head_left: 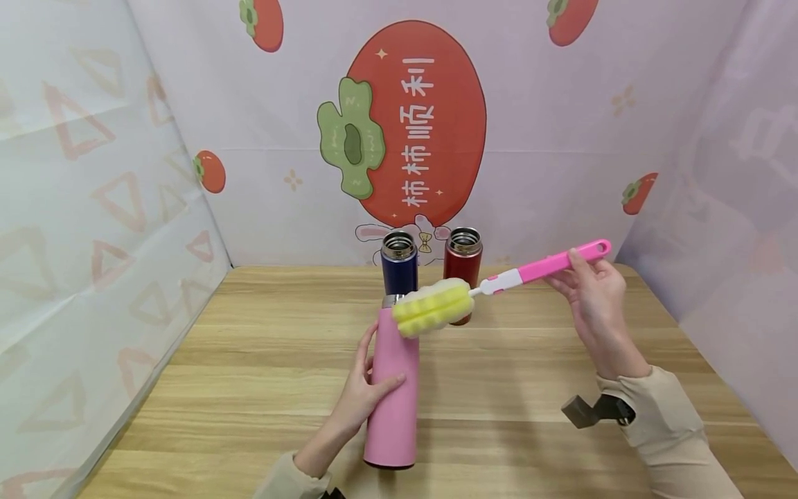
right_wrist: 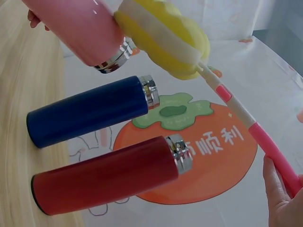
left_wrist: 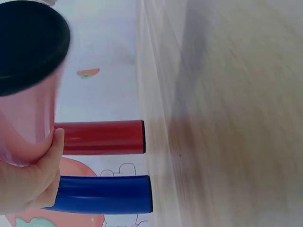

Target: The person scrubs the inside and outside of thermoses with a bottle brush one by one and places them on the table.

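Note:
My left hand (head_left: 357,396) grips a pink thermos bottle (head_left: 394,409) round its side, thumb across the front. Its dark base (left_wrist: 31,47) shows in the left wrist view, raised off the table. In my right hand (head_left: 597,298) is the pink handle (head_left: 551,265) of a bottle brush, pinched near its end. The brush's yellow and white sponge head (head_left: 434,308) points left and overlaps the pink bottle's upper part in the head view. From the right wrist view, the sponge lies beside the bottle's side near its steel neck (right_wrist: 116,57), outside the mouth.
Behind the pink bottle stand a blue thermos bottle (head_left: 399,272) and a red thermos bottle (head_left: 463,267), both upright and lidless. The wooden table (head_left: 268,353) is bordered by a printed backdrop (head_left: 530,138) at the back and sheets along both sides.

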{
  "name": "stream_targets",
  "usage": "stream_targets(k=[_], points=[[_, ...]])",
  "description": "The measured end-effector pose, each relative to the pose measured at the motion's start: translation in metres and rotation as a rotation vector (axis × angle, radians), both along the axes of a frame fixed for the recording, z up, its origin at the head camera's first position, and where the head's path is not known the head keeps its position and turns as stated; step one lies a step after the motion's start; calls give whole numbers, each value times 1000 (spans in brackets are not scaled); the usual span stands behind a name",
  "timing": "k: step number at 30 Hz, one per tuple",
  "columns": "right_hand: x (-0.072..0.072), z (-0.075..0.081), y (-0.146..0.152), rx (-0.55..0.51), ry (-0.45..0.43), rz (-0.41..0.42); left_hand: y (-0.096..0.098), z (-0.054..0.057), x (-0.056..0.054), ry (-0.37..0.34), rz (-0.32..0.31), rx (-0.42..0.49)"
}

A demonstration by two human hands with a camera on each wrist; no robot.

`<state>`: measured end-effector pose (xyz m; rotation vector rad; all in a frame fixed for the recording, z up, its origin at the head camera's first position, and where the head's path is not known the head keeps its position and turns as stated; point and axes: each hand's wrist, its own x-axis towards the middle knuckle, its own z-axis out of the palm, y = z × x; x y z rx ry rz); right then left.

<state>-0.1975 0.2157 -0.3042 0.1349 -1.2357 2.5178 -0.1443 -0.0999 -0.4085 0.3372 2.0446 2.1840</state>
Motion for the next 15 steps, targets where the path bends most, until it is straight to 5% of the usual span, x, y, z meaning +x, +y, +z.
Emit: stream_targets(k=[8, 15], points=[[0, 5, 4, -37, 26, 19, -3, -2, 3, 73, 30, -80], [-2, 11, 9, -9, 39, 21, -8, -2, 1, 44, -14, 20]])
